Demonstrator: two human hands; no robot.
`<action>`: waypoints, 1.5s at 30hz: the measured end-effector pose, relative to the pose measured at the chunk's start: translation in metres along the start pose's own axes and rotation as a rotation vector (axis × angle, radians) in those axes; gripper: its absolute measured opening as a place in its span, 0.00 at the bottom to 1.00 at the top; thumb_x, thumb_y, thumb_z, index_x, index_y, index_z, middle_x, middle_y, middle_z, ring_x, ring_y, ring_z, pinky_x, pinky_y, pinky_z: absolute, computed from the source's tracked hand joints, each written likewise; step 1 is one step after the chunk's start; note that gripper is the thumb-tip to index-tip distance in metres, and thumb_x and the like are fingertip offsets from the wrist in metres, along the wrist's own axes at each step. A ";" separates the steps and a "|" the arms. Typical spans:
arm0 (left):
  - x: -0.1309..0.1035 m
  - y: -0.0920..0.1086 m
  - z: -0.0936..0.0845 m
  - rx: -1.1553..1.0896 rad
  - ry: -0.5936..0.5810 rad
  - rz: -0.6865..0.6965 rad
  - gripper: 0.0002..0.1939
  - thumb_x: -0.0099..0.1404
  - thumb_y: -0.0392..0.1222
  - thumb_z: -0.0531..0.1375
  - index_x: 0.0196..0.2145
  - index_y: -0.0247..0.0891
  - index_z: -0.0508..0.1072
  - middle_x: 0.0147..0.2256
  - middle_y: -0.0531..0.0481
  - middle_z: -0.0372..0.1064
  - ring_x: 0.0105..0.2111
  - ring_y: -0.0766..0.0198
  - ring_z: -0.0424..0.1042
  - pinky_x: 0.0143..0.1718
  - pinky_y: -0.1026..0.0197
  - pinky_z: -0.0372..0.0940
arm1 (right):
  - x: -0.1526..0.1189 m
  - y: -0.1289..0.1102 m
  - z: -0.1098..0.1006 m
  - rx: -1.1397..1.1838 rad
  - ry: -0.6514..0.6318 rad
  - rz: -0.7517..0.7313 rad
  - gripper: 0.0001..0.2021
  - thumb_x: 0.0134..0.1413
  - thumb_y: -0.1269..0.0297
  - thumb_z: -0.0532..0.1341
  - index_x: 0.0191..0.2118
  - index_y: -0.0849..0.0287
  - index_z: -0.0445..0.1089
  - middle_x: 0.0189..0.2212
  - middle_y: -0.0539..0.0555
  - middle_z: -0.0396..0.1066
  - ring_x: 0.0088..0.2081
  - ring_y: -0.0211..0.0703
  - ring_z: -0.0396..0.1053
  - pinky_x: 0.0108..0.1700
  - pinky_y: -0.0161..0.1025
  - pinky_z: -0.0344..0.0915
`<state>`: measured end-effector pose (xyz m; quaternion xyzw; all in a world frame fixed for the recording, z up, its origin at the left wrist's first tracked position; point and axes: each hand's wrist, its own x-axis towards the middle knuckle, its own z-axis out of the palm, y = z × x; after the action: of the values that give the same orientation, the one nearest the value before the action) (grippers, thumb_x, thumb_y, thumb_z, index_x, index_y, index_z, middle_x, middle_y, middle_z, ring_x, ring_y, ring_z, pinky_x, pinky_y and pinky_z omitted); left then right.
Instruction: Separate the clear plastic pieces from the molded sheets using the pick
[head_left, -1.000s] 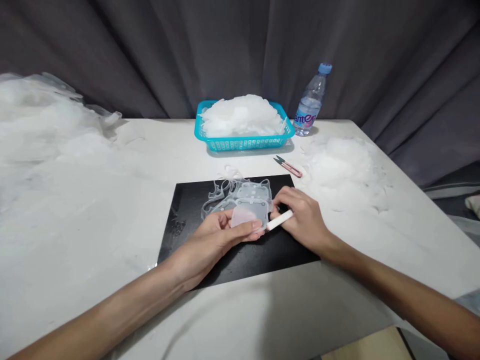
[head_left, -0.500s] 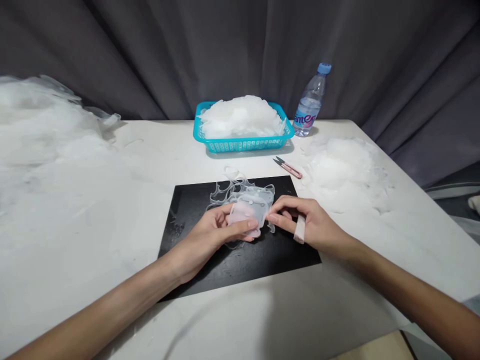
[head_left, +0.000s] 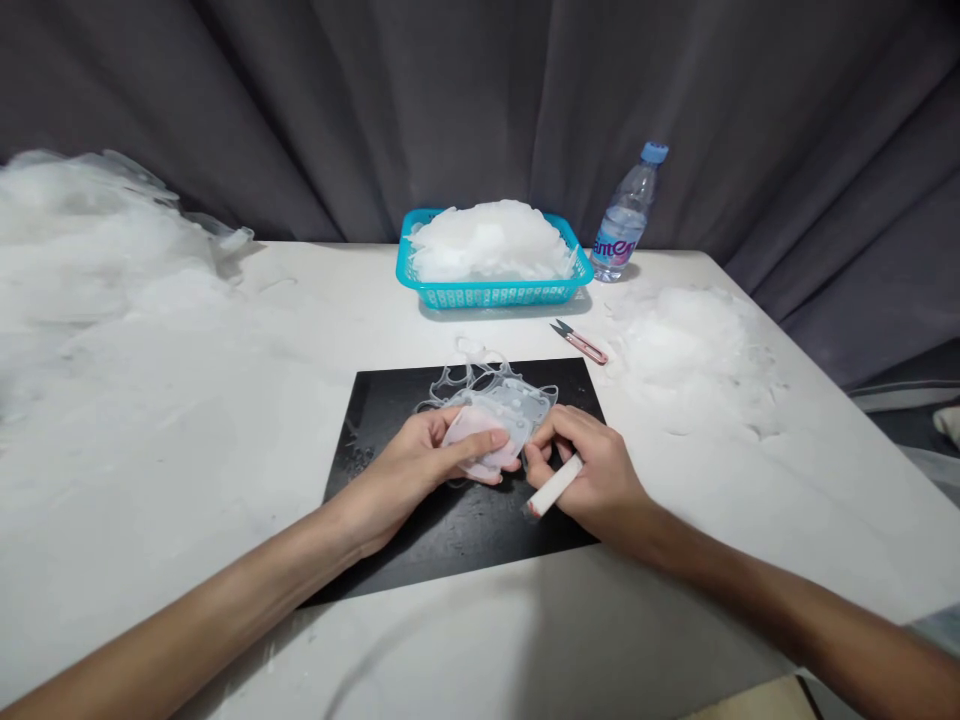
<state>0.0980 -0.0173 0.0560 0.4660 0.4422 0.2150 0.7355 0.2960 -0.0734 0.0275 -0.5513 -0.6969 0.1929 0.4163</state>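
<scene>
Pinched in my left hand (head_left: 431, 450), thumb on top, is a flat translucent rubbery piece (head_left: 474, 448) with rounded corners. My right hand (head_left: 592, 465) is closed around a white stick-like tool (head_left: 556, 486), with a clear and reddish end that points toward me. The fingertips of this hand are at the right edge of the held piece; whether they grip it is hidden. Just beyond lie another clear flat piece (head_left: 525, 400) and curly clear trimmings (head_left: 472, 372), on a black mat (head_left: 465, 535).
A blue basket (head_left: 495, 295) heaped with whitish translucent pieces stands at the back, beside a water bottle (head_left: 619, 232). Pink-handled thread snips (head_left: 581, 343) lie in front. A large translucent heap (head_left: 97, 240) is at left, a smaller pile (head_left: 697, 345) at right.
The tool in my right hand has swung so its length now shows, pointing down-left. My left hand has tilted the held piece and shifted slightly left. The view has moved a little.
</scene>
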 end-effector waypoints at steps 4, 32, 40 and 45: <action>-0.007 0.006 0.006 -0.047 0.042 -0.055 0.16 0.60 0.48 0.75 0.38 0.34 0.81 0.35 0.47 0.79 0.36 0.65 0.76 0.41 0.67 0.72 | 0.013 0.024 -0.005 -0.335 -0.005 -0.011 0.10 0.54 0.74 0.62 0.26 0.56 0.62 0.26 0.50 0.69 0.31 0.42 0.64 0.33 0.39 0.55; -0.020 0.008 -0.015 0.908 0.043 0.230 0.16 0.67 0.45 0.58 0.49 0.38 0.76 0.26 0.57 0.65 0.25 0.65 0.63 0.27 0.63 0.54 | 0.115 0.003 -0.015 0.203 -0.901 -0.245 0.08 0.67 0.63 0.61 0.42 0.60 0.76 0.39 0.54 0.73 0.43 0.46 0.68 0.47 0.41 0.64; -0.028 0.015 -0.026 1.014 0.037 0.324 0.19 0.78 0.58 0.52 0.45 0.43 0.74 0.29 0.57 0.69 0.28 0.64 0.68 0.31 0.62 0.56 | 0.108 0.002 -0.027 0.357 -0.940 -0.055 0.09 0.65 0.60 0.65 0.41 0.62 0.74 0.33 0.49 0.69 0.32 0.37 0.62 0.35 0.34 0.59; -0.031 0.024 -0.033 1.321 0.157 0.741 0.16 0.78 0.53 0.55 0.39 0.41 0.75 0.28 0.54 0.70 0.29 0.61 0.67 0.36 0.59 0.56 | 0.107 -0.010 -0.037 0.309 -0.905 -0.161 0.09 0.67 0.63 0.63 0.48 0.61 0.77 0.38 0.52 0.75 0.37 0.39 0.67 0.40 0.35 0.63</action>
<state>0.0559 -0.0125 0.0851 0.9107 0.3446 0.1711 0.1501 0.3144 0.0164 0.0953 -0.2881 -0.8117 0.4816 0.1617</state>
